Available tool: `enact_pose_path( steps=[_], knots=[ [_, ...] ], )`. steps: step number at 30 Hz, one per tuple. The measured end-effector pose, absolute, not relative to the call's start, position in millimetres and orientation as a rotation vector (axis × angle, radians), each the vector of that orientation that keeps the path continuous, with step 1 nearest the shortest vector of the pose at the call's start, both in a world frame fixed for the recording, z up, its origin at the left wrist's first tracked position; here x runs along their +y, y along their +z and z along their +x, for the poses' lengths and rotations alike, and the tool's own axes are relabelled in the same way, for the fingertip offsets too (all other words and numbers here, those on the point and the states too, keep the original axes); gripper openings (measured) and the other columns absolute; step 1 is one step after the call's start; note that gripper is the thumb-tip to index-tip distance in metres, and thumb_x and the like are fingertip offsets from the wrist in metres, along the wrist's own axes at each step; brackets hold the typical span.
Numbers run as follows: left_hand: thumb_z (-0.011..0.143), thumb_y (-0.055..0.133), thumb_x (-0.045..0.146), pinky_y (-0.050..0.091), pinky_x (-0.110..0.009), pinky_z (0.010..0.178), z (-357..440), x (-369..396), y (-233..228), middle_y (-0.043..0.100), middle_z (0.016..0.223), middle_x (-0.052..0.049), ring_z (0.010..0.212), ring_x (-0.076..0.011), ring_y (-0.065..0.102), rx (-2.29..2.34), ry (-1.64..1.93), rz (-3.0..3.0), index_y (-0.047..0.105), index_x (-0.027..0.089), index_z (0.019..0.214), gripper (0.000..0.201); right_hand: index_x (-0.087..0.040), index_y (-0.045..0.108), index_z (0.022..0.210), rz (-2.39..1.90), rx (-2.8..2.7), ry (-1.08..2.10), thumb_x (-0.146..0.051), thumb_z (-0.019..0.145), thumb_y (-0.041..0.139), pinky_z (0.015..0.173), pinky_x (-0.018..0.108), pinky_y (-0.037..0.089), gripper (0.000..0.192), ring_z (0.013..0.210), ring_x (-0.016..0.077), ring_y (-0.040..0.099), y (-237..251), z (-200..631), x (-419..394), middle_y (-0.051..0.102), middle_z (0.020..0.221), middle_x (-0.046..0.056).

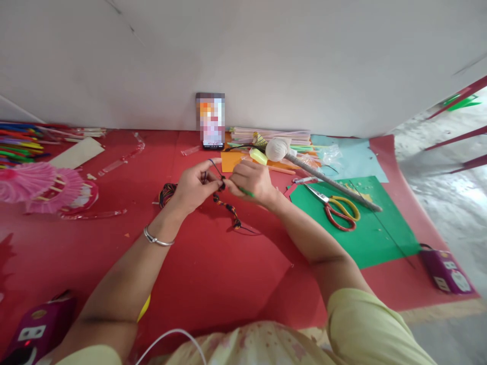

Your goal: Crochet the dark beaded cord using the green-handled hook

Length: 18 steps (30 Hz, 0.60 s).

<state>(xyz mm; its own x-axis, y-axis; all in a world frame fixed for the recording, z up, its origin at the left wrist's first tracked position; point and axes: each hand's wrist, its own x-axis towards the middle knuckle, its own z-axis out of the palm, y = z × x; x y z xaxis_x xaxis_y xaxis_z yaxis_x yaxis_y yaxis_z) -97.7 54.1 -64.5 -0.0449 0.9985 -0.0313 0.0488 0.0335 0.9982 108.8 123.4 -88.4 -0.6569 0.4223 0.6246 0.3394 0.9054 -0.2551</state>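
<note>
My left hand (196, 186) pinches a dark yarn piece (222, 183) between thumb and fingers, with a strand running up over the raised index finger. Closed against it from the other side, my right hand (251, 181) grips what looks like a green crochet hook (246, 192), mostly hidden by the fingers. A knotted chain of black, orange and yellow yarn (229, 207) hangs below both hands and ends in a loose tail on the red table. The bundle of multicoloured yarn (167, 193) lies just left of my left wrist.
A phone (211, 121) leans against the wall. Scissors (335, 207) and a grey stick with a white ball (277, 149) rest on the right, partly over green paper (384, 233). Pink pleated paper (49, 190) stands left. Purple boxes (447, 271) sit at both near corners.
</note>
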Motion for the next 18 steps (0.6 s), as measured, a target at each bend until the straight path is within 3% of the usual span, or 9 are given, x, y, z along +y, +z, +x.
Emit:
enact_pose_path(
  steps=[3,7,11,18],
  knots=[
    [0.062,0.094,0.019,0.030,-0.022,0.050,-96.9,53.6,-59.3,0.065,0.068,0.005,0.053,-0.0068,0.046,1.141,1.258,0.916,0.077,0.016,0.136,0.076,-0.021,0.076,0.089,-0.611,-2.305,-0.207,-0.052,0.114,0.059,0.068,0.038,0.035,0.044,0.073,0.0187,0.054,-100.0,103.8,111.6,0.068,0.081,0.005],
    [0.062,0.095,0.016,0.019,-0.021,0.046,-97.8,51.8,-52.0,0.065,0.069,0.005,0.044,-0.0020,0.033,0.996,1.181,0.728,0.079,0.016,0.125,0.065,-0.021,0.080,0.104,-0.583,-2.244,-0.304,-0.057,0.112,0.061,0.072,0.038,0.039,0.042,0.080,0.0208,0.059,-111.8,103.3,104.4,0.072,0.091,0.008],
    [0.062,0.093,0.014,0.019,-0.021,0.046,-100.6,51.9,-49.5,0.061,0.064,0.007,0.043,-0.0019,0.032,0.968,1.151,0.699,0.081,0.015,0.120,0.059,-0.021,0.080,0.106,-0.516,-2.307,-0.274,-0.058,0.112,0.059,0.073,0.038,0.040,0.044,0.080,0.0206,0.060,-108.2,108.3,112.5,0.072,0.092,0.007],
    [0.055,0.092,0.013,0.017,-0.023,0.046,-105.2,55.5,-54.5,0.058,0.059,0.007,0.045,-0.0047,0.037,1.143,1.103,0.843,0.081,0.012,0.124,0.070,-0.019,0.078,0.103,-0.231,-2.559,-0.217,-0.046,0.115,0.059,0.071,0.036,0.041,0.034,0.081,0.0187,0.060,-61.8,124.8,127.1,0.076,0.093,0.005]
  ],
)
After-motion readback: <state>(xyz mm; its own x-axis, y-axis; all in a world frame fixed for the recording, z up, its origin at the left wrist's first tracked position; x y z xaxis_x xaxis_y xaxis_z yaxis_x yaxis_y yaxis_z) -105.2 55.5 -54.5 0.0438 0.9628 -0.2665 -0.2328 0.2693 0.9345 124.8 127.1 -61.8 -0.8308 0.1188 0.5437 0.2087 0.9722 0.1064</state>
